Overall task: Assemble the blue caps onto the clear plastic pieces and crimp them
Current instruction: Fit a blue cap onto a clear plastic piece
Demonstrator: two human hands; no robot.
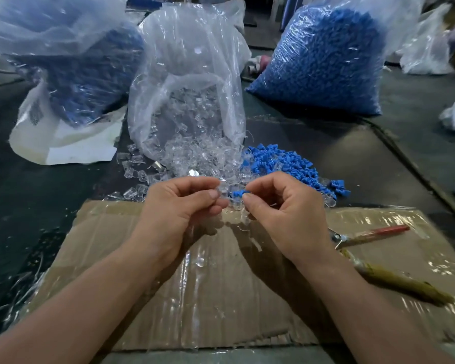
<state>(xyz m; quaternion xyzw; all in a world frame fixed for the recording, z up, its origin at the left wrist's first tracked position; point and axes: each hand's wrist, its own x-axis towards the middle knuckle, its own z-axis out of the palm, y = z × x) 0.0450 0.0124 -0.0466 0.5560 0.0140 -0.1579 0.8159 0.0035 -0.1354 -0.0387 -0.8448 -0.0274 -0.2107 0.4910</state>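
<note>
Cardboard sheet [221,298]: taped, fills the lower half of the frame under both wrists; best to keep the join low over it so a dropped part stays in reach.
Bag of blue caps [323,61]: upper right, full, well apart from the hands.
Bag of clear pieces [189,88]: upper centre, mouth open toward the hands.
Loose blue caps [271,161]: heap right of centre, just beyond the right hand.
Loose clear pieces [139,177]: scattered left of centre, near the left hand.
Pliers [368,236]: right side, lying on the cardboard, untouched; probably wanted for the crimp, so leave within reach.
Left hand [179,206]: centre, fingers curled, thumb and forefinger pinching a clear piece.
Right hand [284,206]: centre right, fingers curled, thumb and forefinger tips pinching a blue cap.
Blue cap [238,193]: centre of the frame, between the two sets of fingertips, pointing toward the left hand.
Clear piece [225,190]: just left of the cap; touching it or not, cannot tell.
Step in hand: likely seating cap on piece; line both up straight, hold the clear part steady, push the cap squarely home without twisting, check seating before crimping.
</note>
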